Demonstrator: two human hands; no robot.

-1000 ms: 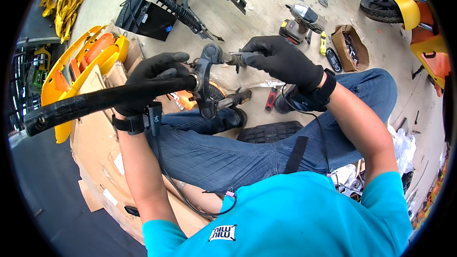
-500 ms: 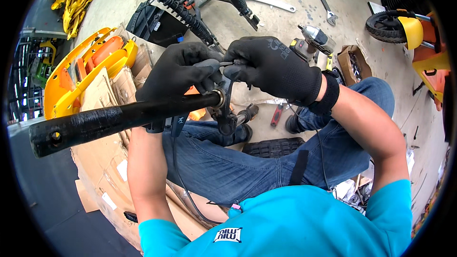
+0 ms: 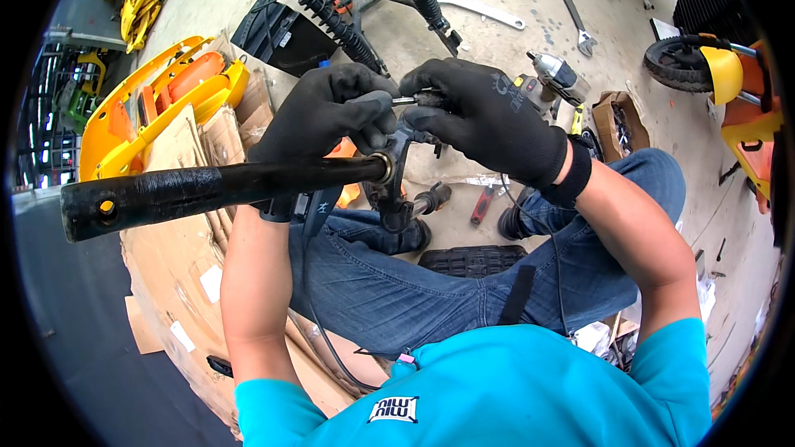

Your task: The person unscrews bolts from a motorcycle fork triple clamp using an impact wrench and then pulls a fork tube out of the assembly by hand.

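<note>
While the bar is steadied: a small silver metal pin [image 3: 404, 100], at picture centre, is pinched between both gloved hands; the step is judged to be seating it in the black metal bracket [image 3: 396, 190].
Left hand [image 3: 331, 112]: fingers curled together over the bracket end of the long black round bar [image 3: 215, 186], which runs off toward 9 o'clock.
Right hand [image 3: 489, 120]: fingers clamped on the pin's other end.
Next move: straight alignment and a steady bar are judged necessary.
Hidden: the pin's far end and its hole are covered by gloves.
Nearby: a grey cordless driver [image 3: 551, 74] lies at 2 o'clock on the floor.
</note>
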